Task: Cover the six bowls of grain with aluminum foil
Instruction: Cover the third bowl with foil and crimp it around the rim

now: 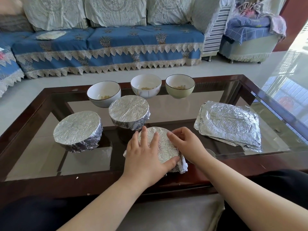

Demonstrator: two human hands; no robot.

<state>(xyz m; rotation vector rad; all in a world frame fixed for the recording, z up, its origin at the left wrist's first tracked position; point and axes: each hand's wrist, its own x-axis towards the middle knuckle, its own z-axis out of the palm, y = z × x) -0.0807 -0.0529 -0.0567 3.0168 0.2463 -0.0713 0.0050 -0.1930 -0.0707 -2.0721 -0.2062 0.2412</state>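
Three open bowls with grain stand in a row at the far side of the glass table: a white one (104, 94), a white one (146, 85) and a pale green one (180, 88). Two foil-covered bowls sit closer, one on the left (77, 129) and one in the middle (129, 111). A third foil-wrapped bowl (164, 145) is at the near edge. My left hand (146, 157) lies flat on its top with straight fingers. My right hand (188, 144) presses the foil down against its right side, fingers curled on the rim.
A stack of crumpled foil sheets (229, 124) lies on the right of the dark-framed glass table (250, 80). A blue-covered sofa (108, 47) runs behind the table, with an armchair (250, 39) at the far right. My dark-clad knees are under the near edge.
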